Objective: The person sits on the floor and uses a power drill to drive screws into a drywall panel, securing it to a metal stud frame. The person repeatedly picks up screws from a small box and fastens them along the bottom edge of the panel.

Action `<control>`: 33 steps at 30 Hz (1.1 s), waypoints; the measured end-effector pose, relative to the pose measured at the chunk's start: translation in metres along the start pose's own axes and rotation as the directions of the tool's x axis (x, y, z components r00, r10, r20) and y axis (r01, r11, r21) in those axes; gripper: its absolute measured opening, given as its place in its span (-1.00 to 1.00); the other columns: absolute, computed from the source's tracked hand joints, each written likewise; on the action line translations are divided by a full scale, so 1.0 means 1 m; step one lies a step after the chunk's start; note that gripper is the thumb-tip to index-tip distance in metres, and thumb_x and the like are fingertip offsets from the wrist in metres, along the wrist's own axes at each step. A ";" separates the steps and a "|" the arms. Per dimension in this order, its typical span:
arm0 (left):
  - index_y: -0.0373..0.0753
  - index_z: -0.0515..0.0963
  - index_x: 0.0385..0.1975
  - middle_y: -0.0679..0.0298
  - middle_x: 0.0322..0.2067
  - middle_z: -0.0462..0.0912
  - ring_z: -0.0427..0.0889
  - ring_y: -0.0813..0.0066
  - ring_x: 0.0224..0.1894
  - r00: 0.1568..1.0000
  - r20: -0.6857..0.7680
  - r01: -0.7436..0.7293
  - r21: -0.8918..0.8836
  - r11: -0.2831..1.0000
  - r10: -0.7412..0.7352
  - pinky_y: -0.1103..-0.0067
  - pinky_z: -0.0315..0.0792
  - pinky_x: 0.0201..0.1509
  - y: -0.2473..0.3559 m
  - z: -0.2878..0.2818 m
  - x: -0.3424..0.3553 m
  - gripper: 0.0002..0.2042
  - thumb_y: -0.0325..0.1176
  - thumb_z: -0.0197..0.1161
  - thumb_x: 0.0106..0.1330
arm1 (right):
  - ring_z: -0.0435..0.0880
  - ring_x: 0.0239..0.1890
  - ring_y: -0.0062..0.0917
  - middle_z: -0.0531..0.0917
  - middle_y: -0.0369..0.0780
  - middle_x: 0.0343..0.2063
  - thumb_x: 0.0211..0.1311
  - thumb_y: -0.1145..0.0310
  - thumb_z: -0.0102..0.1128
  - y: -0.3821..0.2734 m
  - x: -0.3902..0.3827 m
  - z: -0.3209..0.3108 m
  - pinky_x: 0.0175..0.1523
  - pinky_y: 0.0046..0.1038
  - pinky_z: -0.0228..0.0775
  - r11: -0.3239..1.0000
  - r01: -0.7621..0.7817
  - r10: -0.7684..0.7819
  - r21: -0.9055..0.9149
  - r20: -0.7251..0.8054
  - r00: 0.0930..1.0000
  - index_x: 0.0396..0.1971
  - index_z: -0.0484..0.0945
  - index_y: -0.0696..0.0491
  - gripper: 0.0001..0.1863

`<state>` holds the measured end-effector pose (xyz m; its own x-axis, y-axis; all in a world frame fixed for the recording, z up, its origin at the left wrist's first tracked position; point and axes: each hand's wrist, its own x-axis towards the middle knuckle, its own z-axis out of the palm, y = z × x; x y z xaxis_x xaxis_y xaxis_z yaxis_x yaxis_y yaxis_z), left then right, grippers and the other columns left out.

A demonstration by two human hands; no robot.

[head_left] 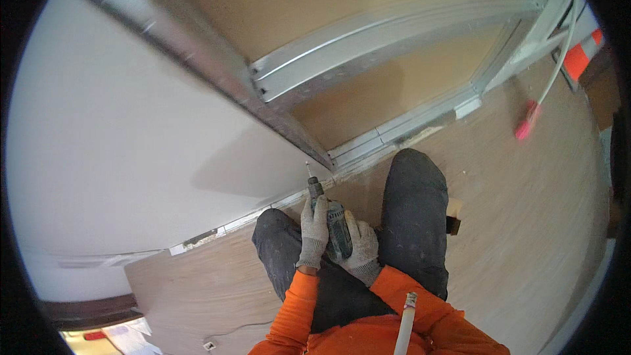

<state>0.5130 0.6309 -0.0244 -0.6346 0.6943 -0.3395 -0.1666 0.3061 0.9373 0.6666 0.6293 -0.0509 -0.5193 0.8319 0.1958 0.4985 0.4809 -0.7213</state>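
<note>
A dark power drill (335, 220) is held between my knees, its thin bit pointing up toward the foot of a metal stud (282, 121) beside a white wall panel (125, 125). My left hand (314, 230), in a grey knit glove, is closed around the front of the drill. My right hand (359, 246), also gloved, grips its lower part, with the handle mostly hidden. A white cigarette-like stick (406, 325) is close to the camera at the bottom.
Tan boards (407, 79) sit behind metal rails (394, 39). A pale cord with a pink end (526, 121) and an orange-and-white cone (582, 59) are at right. A cable with a plug (210, 345) lies on the wooden floor (184, 296); papers (121, 338) are at lower left.
</note>
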 end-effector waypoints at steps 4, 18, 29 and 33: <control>-0.35 0.56 0.13 0.34 -0.23 0.65 0.57 0.60 -0.22 0.999 0.005 0.032 0.050 0.998 -0.033 0.57 0.49 -0.11 0.006 -0.006 0.002 -0.66 -0.19 0.13 0.62 | 0.57 -0.09 -0.11 0.51 -0.05 -0.14 -0.06 -0.05 0.60 -0.001 0.000 0.002 0.02 -0.10 0.43 0.995 -0.041 0.037 0.088 0.047 0.998 0.52 0.23 0.13 0.16; -0.52 0.50 0.19 0.07 -0.14 0.68 0.60 0.40 -0.05 0.994 -0.103 0.061 0.435 0.899 -0.018 0.47 0.47 0.08 0.018 -0.004 -0.003 -0.53 -0.15 0.12 0.61 | 0.54 -0.09 -0.11 0.50 -0.05 -0.14 -0.03 -0.08 0.57 0.002 -0.002 0.012 0.06 -0.08 0.42 0.963 -0.117 0.099 0.245 0.084 0.992 0.47 0.29 0.15 0.10; -0.42 0.50 0.18 0.26 -0.24 0.64 0.57 0.54 -0.17 0.982 -0.174 0.130 0.309 0.942 -0.079 0.52 0.50 -0.07 0.032 0.012 -0.008 -0.65 -0.26 0.12 0.63 | 0.54 -0.05 -0.11 0.51 -0.08 -0.08 -0.08 -0.06 0.61 0.009 -0.006 0.025 0.06 -0.08 0.42 0.949 -0.095 0.085 0.301 0.043 0.995 0.52 0.26 0.07 0.15; -0.38 0.51 0.14 0.31 -0.29 0.64 0.58 0.59 -0.24 0.983 -0.159 0.130 0.261 0.957 -0.091 0.54 0.51 -0.14 0.031 0.012 -0.006 -0.68 -0.25 0.11 0.63 | 0.55 -0.04 -0.11 0.51 -0.08 -0.07 -0.12 -0.02 0.62 0.009 -0.009 0.031 0.07 -0.07 0.41 0.963 -0.073 0.075 0.261 0.001 0.997 0.53 0.25 0.07 0.17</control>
<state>0.5205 0.6441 0.0059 -0.7286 0.5514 -0.4063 -0.0453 0.5532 0.8318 0.6541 0.6170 -0.0799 -0.4814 0.8653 0.1400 0.3368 0.3300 -0.8818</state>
